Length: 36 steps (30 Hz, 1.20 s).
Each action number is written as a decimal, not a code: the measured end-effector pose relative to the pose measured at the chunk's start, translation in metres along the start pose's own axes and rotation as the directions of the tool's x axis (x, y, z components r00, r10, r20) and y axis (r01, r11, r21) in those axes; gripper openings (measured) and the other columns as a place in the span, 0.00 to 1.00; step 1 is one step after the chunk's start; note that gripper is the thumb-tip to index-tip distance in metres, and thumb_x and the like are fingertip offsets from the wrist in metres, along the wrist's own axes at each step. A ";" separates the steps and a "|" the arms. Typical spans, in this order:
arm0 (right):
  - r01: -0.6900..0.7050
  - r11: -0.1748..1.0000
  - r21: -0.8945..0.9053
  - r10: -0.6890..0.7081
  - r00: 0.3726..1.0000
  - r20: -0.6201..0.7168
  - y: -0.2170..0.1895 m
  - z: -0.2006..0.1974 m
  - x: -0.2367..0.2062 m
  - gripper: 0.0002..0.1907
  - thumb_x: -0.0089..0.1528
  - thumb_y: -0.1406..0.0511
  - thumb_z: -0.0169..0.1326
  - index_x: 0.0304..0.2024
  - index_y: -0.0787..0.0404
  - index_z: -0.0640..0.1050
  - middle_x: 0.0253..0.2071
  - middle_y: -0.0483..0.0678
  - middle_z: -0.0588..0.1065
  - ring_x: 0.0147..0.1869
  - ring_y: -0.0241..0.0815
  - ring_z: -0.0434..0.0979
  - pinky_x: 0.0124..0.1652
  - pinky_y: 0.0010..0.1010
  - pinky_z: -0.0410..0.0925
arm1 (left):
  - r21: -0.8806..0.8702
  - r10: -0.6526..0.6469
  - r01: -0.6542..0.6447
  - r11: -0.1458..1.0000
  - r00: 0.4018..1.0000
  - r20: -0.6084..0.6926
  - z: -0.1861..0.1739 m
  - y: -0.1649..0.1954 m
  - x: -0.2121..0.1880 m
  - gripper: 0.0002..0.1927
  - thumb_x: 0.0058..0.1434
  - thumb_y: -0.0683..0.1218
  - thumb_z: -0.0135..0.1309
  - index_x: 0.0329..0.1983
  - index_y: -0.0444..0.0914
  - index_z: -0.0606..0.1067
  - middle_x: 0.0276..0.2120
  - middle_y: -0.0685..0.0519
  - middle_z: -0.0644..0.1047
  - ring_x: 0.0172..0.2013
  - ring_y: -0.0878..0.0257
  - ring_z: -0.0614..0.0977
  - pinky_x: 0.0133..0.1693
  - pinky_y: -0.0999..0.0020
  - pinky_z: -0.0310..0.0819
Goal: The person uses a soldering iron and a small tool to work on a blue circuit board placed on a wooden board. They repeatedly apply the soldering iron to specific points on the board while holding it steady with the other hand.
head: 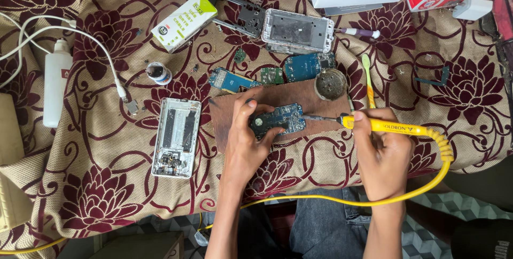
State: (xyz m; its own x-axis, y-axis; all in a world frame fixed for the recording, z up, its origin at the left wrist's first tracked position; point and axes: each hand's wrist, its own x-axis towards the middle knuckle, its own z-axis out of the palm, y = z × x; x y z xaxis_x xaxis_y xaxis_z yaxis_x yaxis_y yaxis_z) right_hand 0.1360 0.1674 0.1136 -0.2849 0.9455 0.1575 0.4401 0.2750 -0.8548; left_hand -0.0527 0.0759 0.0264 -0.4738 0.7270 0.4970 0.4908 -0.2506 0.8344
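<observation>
My left hand [247,140] presses down on a blue circuit board [283,119] that lies on a brown wooden board [299,97]. My right hand [380,155] grips a yellow soldering iron [387,126], and its dark metal tip touches the right edge of the circuit board. The iron's yellow cord [342,200] loops around my right wrist and runs off to the lower left.
A flowered maroon and beige cloth [96,184] covers the surface. On it lie an open phone frame [176,137], another frame [297,30], loose circuit boards [307,66], a round tin [330,83], a small jar [158,72], a white bottle [56,82], a white cable [115,77], a green-and-white box [184,21] and a toothbrush [368,80].
</observation>
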 end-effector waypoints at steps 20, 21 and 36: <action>0.024 0.999 -0.027 -0.025 1.000 -0.015 -0.009 0.004 -0.001 0.07 0.71 0.68 0.54 0.39 0.67 0.75 0.23 0.36 0.67 0.25 0.21 0.57 0.24 0.20 0.50 | 0.035 -0.011 0.010 0.999 0.999 0.031 0.001 -0.001 -0.001 0.50 0.56 0.36 0.68 0.72 0.51 0.50 0.60 0.47 0.74 0.52 0.55 0.84 0.48 0.62 0.85; 0.013 0.999 -0.036 -0.013 1.000 -0.014 -0.011 0.004 -0.002 0.07 0.71 0.68 0.54 0.39 0.67 0.75 0.23 0.36 0.67 0.25 0.21 0.57 0.24 0.20 0.50 | 0.030 -0.026 0.025 0.999 0.999 0.032 0.000 -0.001 -0.003 0.49 0.56 0.36 0.68 0.72 0.51 0.51 0.60 0.46 0.74 0.52 0.55 0.84 0.47 0.63 0.85; 0.045 0.995 -0.093 -0.046 0.999 -0.007 -0.020 0.008 -0.002 0.07 0.70 0.69 0.55 0.38 0.67 0.75 0.23 0.40 0.70 0.24 0.23 0.60 0.24 0.22 0.53 | 0.027 -0.029 0.028 0.999 0.999 0.029 0.002 -0.004 -0.004 0.49 0.56 0.36 0.68 0.73 0.51 0.51 0.58 0.47 0.75 0.51 0.54 0.84 0.42 0.64 0.85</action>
State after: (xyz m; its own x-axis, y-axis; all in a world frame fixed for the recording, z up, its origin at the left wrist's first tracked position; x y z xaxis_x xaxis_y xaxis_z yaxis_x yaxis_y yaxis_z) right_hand 0.1215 0.1588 0.1264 -0.2989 0.9330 0.2003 0.5039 0.3326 -0.7972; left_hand -0.0517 0.0755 0.0209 -0.4661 0.7524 0.4655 0.4968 -0.2127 0.8414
